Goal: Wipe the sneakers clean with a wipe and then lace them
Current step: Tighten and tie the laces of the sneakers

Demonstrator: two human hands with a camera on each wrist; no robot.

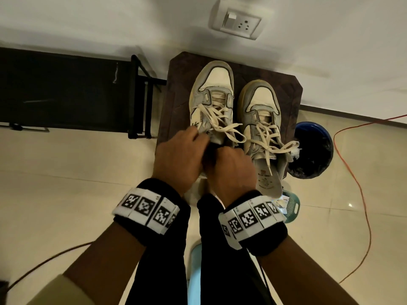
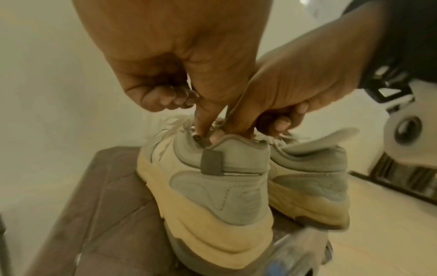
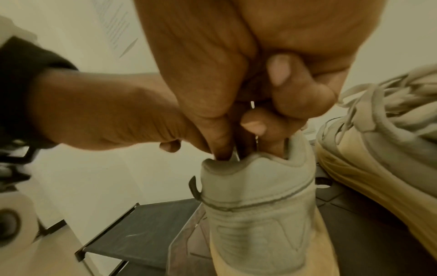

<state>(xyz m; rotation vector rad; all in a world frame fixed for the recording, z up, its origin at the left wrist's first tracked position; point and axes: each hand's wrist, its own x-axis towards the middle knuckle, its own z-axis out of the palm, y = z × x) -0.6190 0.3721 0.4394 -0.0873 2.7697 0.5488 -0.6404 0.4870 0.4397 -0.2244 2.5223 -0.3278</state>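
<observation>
Two sneakers, two hands, one stool, one bin, one wall socket.

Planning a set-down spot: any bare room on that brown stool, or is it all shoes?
Brown stool: a bare strip along its left edge beside the left sneaker, and a narrower one right of the right sneaker. Crowded at the near edge, where left hand and right hand work.

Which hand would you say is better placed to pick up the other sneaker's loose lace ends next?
Right, probably: the right hand sits beside the other sneaker, whose loose lace ends trail on that side. The left hand lies beyond the sneaker both hands work at, and would have to cross.
</observation>
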